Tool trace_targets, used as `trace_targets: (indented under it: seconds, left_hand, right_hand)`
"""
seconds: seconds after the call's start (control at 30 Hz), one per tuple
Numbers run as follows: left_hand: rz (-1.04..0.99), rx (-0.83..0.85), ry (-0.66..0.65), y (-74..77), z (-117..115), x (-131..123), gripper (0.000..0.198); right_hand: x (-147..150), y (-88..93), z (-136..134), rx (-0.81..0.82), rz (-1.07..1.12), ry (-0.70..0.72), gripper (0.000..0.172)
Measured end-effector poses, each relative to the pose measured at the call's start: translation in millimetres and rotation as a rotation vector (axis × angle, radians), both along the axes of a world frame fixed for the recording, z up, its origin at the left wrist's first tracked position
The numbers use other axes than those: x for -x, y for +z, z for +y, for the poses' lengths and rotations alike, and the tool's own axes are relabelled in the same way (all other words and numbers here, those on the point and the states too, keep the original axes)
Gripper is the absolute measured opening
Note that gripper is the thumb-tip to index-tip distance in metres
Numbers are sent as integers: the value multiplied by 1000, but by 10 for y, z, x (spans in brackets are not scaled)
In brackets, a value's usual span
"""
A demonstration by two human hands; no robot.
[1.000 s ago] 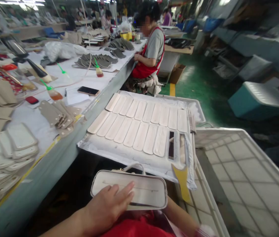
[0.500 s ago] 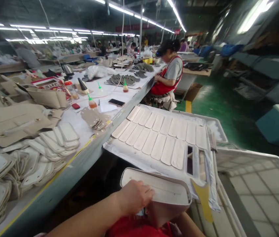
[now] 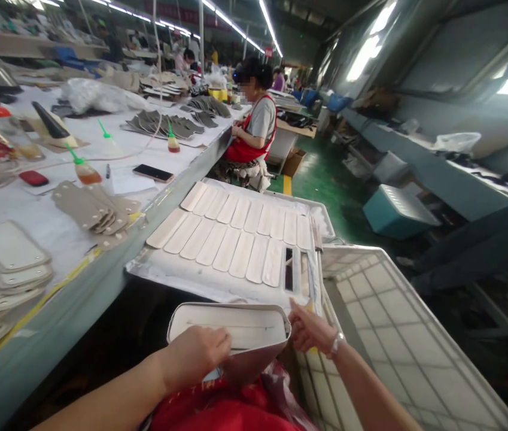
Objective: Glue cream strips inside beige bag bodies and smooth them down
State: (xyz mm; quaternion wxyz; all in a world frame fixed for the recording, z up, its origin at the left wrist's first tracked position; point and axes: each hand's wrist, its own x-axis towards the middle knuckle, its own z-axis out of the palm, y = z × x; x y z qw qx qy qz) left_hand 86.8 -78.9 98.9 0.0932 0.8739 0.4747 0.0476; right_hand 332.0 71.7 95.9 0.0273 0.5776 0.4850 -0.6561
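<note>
A boxy beige bag body (image 3: pixel 254 320) rests over my lap, its long rounded white face with a lengthwise line turned up. My left hand (image 3: pixel 202 353) is closed over its near edge, fingers curled onto the white face. At its right end is my right hand (image 3: pixel 312 329), fingers curled and a fingertip raised beside the rim; whether anything is between them I cannot make out. Behind that hand, small parts of a flat yellow piece (image 3: pixel 313 351) show. Just beyond lies a white-covered board (image 3: pixel 218 289) with rows of long rounded cream strips (image 3: pixel 231 242).
The worktable (image 3: pixel 78 305) on the left carries stacked white-faced panels (image 3: pixel 9 248), beige studded straps (image 3: pixel 94 209), green-tipped bottles (image 3: pixel 87 170) and a phone (image 3: pixel 152 173). A large white crate (image 3: pixel 379 299) stands at right. A person in a red apron (image 3: pixel 256 129) sits farther along.
My view has swung right. My right hand has come out from beneath the bag body to its right end, in front of the yellow piece. My left hand keeps its grip.
</note>
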Motion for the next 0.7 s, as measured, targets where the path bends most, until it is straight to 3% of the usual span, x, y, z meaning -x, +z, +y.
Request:
trace_targets:
  seconds: [0.1, 0.17, 0.3, 0.43, 0.5, 0.6, 0.67, 0.7]
  left_hand:
    - [73, -10, 16, 81, -31, -27, 17]
    - [113, -7, 38, 106, -43, -38, 15]
    - [94, -21, 120, 57, -84, -39, 21]
    - [-160, -159, 307, -36, -215, 56, 51]
    - [-393, -182, 470, -85, -303, 183, 58]
    - [-700, -149, 937, -182, -407, 438, 49]
    - [-830, 19, 1215, -260, -430, 596, 44]
    - [-887, 152, 1269, -296, -421, 659, 42]
  right_hand:
    - [107, 208, 7, -165, -167, 355, 31]
    - [189, 271, -14, -283, -227, 514, 24]
    - [243, 242, -21, -515, -72, 584, 21]
    - [173, 184, -29, -510, 30, 523, 27]
    - [140, 159, -55, -429, 52, 451, 31]
    - [126, 133, -105, -237, 19, 337, 40]
    - [132, 132, -132, -169, 18, 294, 43]
    - [135, 136, -141, -161, 33, 277, 43]
